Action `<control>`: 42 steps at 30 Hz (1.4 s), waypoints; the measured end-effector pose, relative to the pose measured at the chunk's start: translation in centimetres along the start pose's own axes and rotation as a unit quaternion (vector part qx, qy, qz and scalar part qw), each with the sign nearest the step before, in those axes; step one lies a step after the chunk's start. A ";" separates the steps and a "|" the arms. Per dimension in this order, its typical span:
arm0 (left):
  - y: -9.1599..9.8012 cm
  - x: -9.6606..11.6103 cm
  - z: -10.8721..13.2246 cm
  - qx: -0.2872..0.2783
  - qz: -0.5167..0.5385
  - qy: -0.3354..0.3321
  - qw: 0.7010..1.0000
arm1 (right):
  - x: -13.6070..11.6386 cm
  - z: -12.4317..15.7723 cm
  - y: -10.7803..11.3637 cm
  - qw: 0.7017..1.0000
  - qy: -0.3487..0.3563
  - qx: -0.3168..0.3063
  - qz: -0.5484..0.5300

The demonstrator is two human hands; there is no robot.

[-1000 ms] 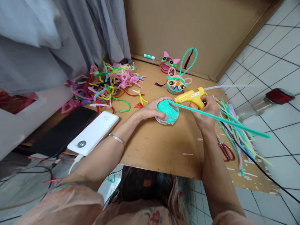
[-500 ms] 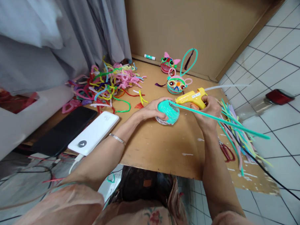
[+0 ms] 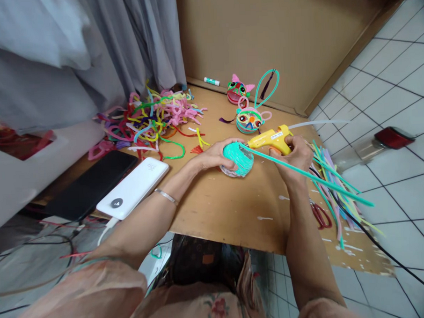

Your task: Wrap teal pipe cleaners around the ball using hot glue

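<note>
My left hand (image 3: 212, 156) is closed round a small round form wrapped in teal pipe cleaner (image 3: 237, 159), holding it on the brown board (image 3: 228, 205). My right hand (image 3: 294, 157) grips a yellow glue gun (image 3: 269, 138) whose nozzle points at the top of the teal ball. A long loose teal pipe cleaner (image 3: 314, 179) runs from the ball out to the right, passing under my right hand.
Two finished pipe-cleaner faces (image 3: 248, 119) stand behind the ball, a glue stick (image 3: 211, 80) farther back. A heap of coloured pipe cleaners (image 3: 154, 119) lies left, straight ones (image 3: 334, 182) and red scissors (image 3: 320, 214) right. A white power bank (image 3: 132, 188) and black phone (image 3: 90, 183) lie at left.
The free end of the long teal pipe cleaner has swung down and a little inward. The hands and glue gun stay nearly where they were.
</note>
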State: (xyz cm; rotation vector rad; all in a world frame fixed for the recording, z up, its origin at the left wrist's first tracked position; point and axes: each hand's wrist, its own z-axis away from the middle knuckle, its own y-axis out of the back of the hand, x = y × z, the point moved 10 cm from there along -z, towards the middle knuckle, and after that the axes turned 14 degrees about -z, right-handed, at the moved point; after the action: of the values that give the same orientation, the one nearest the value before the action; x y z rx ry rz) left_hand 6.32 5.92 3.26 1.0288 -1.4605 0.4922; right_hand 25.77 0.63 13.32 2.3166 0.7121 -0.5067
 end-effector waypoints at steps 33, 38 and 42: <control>-0.1 0.2 0.0 -0.008 -0.016 -0.019 1.000 | -0.7 0.2 0.3 1.000 0.011 0.004 -0.015; 0.0 0.3 0.0 -0.005 -0.001 -0.012 1.000 | -0.4 0.3 0.5 1.000 0.007 0.017 -0.006; -0.1 0.3 0.0 -0.007 0.001 -0.007 1.000 | -0.3 0.3 0.4 1.000 0.010 0.021 -0.003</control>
State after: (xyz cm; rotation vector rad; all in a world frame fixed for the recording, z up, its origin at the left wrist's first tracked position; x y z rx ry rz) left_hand 6.43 5.74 3.53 1.0228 -1.4755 0.4767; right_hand 25.76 0.10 13.44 2.3628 0.7250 -0.5071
